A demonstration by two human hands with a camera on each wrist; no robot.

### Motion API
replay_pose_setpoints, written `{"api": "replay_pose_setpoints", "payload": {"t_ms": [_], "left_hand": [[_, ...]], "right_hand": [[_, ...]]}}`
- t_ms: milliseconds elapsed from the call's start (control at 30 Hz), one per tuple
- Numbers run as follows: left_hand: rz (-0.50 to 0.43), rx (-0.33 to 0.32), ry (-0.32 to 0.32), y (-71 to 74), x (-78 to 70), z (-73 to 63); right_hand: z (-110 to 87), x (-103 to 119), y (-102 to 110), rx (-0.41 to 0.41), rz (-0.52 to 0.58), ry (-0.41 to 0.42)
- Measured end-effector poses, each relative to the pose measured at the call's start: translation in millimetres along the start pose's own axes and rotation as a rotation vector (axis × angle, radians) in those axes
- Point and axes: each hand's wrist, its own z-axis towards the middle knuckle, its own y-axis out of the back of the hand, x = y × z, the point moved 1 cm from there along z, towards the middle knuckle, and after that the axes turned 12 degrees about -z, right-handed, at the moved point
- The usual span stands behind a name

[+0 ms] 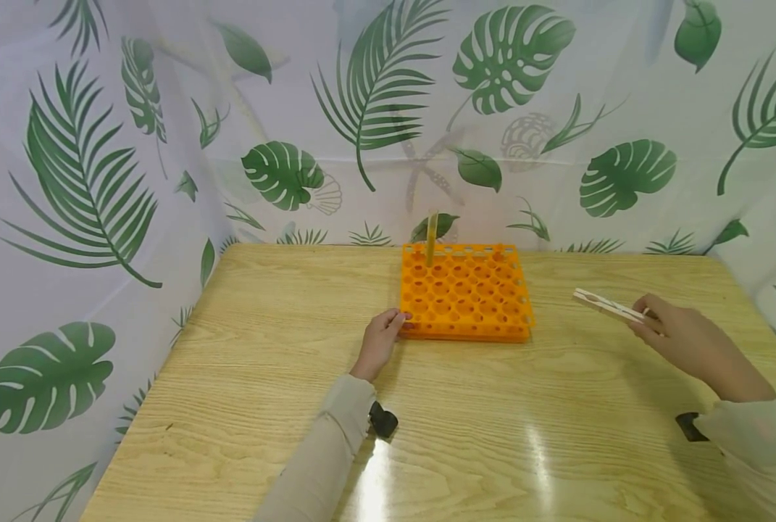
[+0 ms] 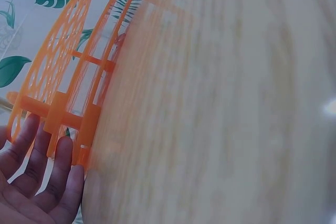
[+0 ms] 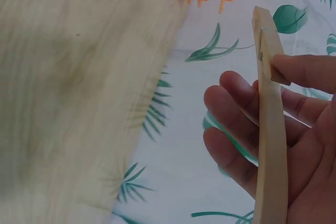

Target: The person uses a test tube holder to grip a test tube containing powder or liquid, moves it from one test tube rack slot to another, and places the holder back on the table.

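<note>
An orange test tube rack [image 1: 466, 331] stands on the table, its top full of round holes. At its back left corner a test tube [image 1: 431, 239] with yellow contents stands upright in a hole. My left hand [image 1: 381, 335] holds the rack's front left corner; in the left wrist view its fingers [image 2: 62, 156] lie against the orange end frame. Off to the right of the rack, my right hand [image 1: 687, 341] grips a wooden test tube holder [image 1: 609, 305] above the table. In the right wrist view, the thumb presses the short lever of the holder [image 3: 271, 129].
The light wood table [image 1: 264, 362] runs up to a white cloth [image 1: 374, 210] printed with green leaves, behind and at the sides. Black straps with small devices [image 1: 382, 420] sit at both wrists.
</note>
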Motion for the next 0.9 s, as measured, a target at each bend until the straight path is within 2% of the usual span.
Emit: {"api": "replay_pose_setpoints", "payload": {"t_ms": [367, 633, 900], "left_hand": [[-0.036, 0.026, 0.020, 1.4, -1.5, 2.6], [-0.009, 0.007, 0.000, 0.3, -2.0, -0.2], [0.003, 0.003, 0.001, 0.0, -2.3, -1.0]], "right_hand": [[-16.5, -27, -27, 0.121, 0.077, -0.052], [-22.8, -38, -42, 0.142, 0.072, -0.082], [-25.4, -45, -53, 0.155, 0.096, -0.072]]}}
